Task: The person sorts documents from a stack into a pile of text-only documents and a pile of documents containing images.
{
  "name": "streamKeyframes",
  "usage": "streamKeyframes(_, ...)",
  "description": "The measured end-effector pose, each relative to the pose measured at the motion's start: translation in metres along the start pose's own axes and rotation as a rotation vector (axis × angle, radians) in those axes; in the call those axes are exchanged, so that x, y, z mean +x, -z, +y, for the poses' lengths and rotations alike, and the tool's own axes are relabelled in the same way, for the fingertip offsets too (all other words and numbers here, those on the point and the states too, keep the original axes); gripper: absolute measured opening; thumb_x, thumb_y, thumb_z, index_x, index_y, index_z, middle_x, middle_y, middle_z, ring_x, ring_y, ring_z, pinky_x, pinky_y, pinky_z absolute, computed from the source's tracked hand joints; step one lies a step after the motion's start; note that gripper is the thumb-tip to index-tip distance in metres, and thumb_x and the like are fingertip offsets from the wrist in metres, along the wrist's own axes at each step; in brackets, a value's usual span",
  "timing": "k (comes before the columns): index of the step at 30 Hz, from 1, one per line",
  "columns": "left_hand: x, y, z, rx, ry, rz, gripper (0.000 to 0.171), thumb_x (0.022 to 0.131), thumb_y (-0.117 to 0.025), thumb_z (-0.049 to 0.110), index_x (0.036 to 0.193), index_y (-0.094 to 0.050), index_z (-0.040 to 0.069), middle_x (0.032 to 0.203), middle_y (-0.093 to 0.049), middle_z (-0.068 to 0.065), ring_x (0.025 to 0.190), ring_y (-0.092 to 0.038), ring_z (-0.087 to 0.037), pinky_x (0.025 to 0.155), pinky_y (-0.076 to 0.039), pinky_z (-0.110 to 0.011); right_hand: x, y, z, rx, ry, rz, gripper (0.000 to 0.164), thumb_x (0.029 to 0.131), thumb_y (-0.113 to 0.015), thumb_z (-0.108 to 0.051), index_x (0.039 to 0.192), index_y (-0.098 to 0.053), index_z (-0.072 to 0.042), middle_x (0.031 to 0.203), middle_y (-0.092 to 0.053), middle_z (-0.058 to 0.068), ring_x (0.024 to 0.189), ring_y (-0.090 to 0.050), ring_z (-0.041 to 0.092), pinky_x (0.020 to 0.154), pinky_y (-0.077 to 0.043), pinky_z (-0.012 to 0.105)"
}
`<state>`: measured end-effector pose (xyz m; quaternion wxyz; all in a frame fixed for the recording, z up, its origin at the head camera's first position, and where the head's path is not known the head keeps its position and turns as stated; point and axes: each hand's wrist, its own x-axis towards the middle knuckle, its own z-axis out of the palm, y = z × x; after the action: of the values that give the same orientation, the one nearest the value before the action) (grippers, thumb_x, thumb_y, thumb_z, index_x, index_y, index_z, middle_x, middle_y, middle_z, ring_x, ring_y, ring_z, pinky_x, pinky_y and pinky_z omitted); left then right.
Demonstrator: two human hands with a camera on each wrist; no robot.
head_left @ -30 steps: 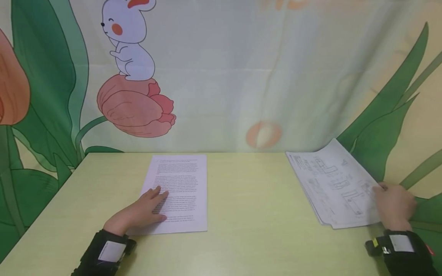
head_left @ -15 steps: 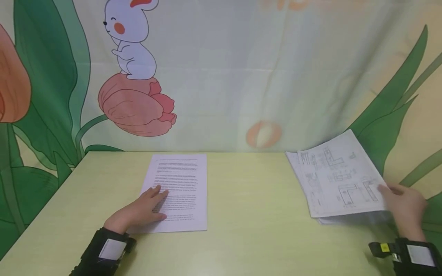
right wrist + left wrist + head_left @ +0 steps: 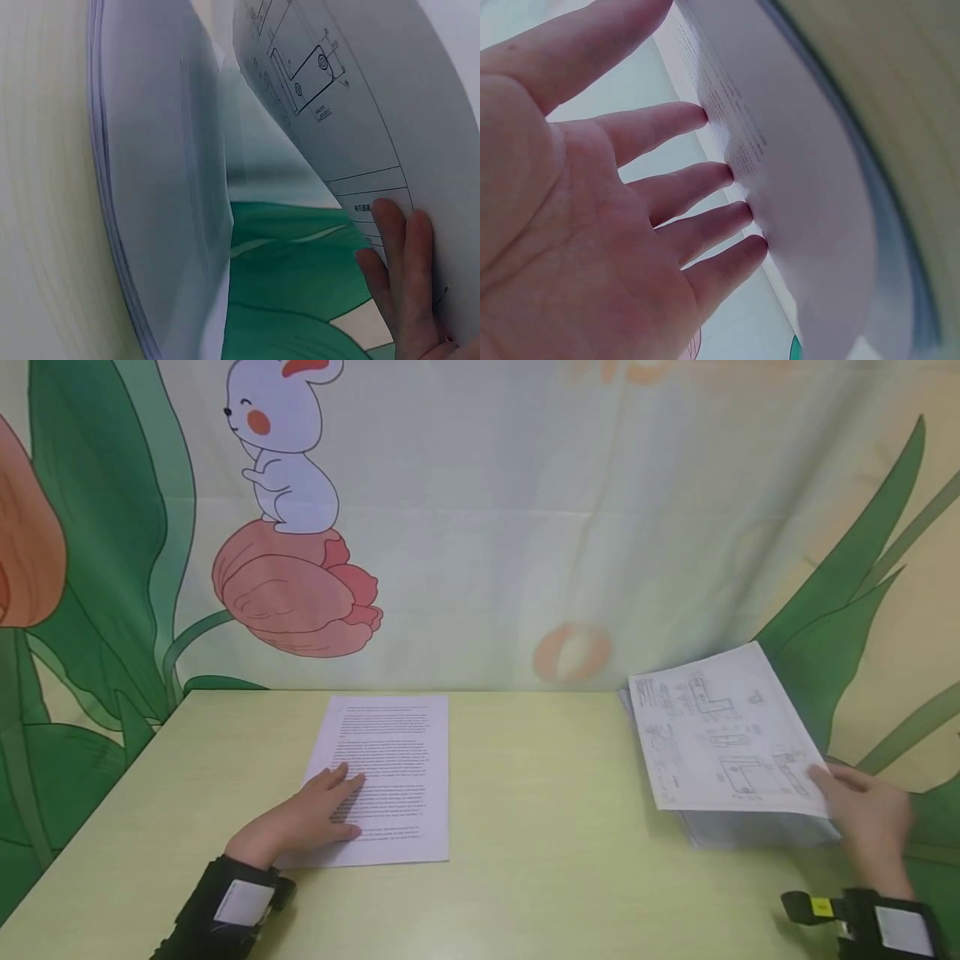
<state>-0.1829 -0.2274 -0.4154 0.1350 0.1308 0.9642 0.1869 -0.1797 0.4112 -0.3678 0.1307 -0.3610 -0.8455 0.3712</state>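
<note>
My left hand (image 3: 307,822) lies with spread, straight fingers on a stack of text-printed paper (image 3: 397,777). In the left wrist view, the fingertips of that hand (image 3: 592,217) touch the printed page (image 3: 795,165). On the right, my right hand (image 3: 870,814) pinches the right edge of a sheet with technical drawings (image 3: 720,735). This sheet is raised at a tilt over another paper stack (image 3: 750,831), mostly covering it. Seen from the right wrist, several fingers (image 3: 418,255) press the sheet's underside, which also bears a drawing; the thumb is hidden.
Both stacks rest on a pale yellow table (image 3: 525,827), with bare tabletop between them. A printed cloth (image 3: 465,527) with a rabbit, tulips and leaves hangs right behind the back edge. Black camera straps (image 3: 225,906) sit on both wrists.
The right hand has lifted the drawing sheet off its stack, moved it right and then slightly back left. More of the stack beneath shows at the front. The left hand has stayed put.
</note>
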Motion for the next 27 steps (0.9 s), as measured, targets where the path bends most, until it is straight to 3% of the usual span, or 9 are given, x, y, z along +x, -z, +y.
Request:
streamKeyframes(3,-0.001,0.0,0.001,0.011,-0.004,0.002,0.075,0.083,-0.071,0.03,0.144,-0.038,0.003,0.153,-0.021,-0.028,0.139,-0.015,-0.052,0.109,-0.021,-0.065,-0.005,-0.002,-0.006,0.036,-0.026,-0.047,0.069,0.086,-0.058,-0.052,0.137,-0.048,-0.007,0.13,-0.055,0.02,0.078,-0.047,0.009,0.059,-0.038,0.025)
streamKeyframes(4,-0.001,0.0,0.001,0.013,-0.002,0.003,0.075,0.083,-0.071,0.03,0.144,-0.038,0.003,0.153,-0.021,-0.028,0.139,-0.015,-0.051,0.109,-0.021,-0.065,-0.007,-0.002,-0.009,0.054,-0.037,-0.064,0.071,0.086,-0.058,-0.053,0.139,-0.047,-0.008,0.14,-0.046,0.02,0.081,-0.047,0.01,0.061,-0.038,0.025)
streamKeyframes(6,-0.001,0.0,0.002,0.017,-0.002,0.005,0.075,0.082,-0.071,0.03,0.144,-0.038,0.004,0.153,-0.021,-0.029,0.139,-0.016,-0.052,0.109,-0.022,-0.065,-0.011,-0.004,-0.015,0.074,-0.041,-0.091,0.073,0.085,-0.058,-0.055,0.14,-0.044,-0.009,0.147,-0.039,0.019,0.089,-0.047,0.014,0.063,-0.038,0.025)
streamKeyframes(16,0.002,0.002,0.008,0.061,-0.027,0.089,0.07,0.088,-0.065,0.029,0.143,-0.036,-0.002,0.15,-0.023,-0.032,0.138,-0.019,-0.052,0.109,-0.023,-0.063,-0.037,-0.026,-0.044,0.107,0.024,-0.162,0.07,0.088,-0.056,-0.053,0.141,-0.045,-0.009,0.143,-0.044,0.019,0.081,-0.051,0.009,0.057,-0.045,0.02)
streamKeyframes(20,0.007,0.002,0.015,0.053,0.03,0.142,0.074,0.089,-0.064,0.031,0.144,-0.031,-0.007,0.15,-0.024,-0.031,0.138,-0.021,-0.049,0.111,-0.023,-0.06,-0.044,-0.039,-0.053,0.114,0.027,-0.187,0.072,0.087,-0.055,-0.056,0.142,-0.043,-0.011,0.146,-0.041,0.018,0.094,-0.053,0.017,0.059,-0.045,0.019)
streamKeyframes(24,0.012,-0.001,0.024,0.018,0.036,0.202,0.078,0.089,-0.064,0.031,0.145,-0.026,-0.009,0.151,-0.023,-0.03,0.139,-0.022,-0.048,0.111,-0.023,-0.059,-0.051,-0.051,-0.061,0.127,0.03,-0.204,0.072,0.087,-0.054,-0.057,0.144,-0.041,-0.014,0.149,-0.039,0.016,0.107,-0.052,0.024,0.061,-0.045,0.014)
streamKeyframes(27,0.019,-0.005,0.034,-0.008,0.031,0.236,0.08,0.09,-0.063,0.032,0.146,-0.023,-0.009,0.152,-0.021,-0.029,0.14,-0.02,-0.047,0.112,-0.022,-0.058,-0.058,-0.061,-0.069,0.149,0.058,-0.217,0.07,0.089,-0.053,-0.055,0.144,-0.042,-0.013,0.144,-0.044,0.016,0.102,-0.058,0.021,0.062,-0.048,0.012)
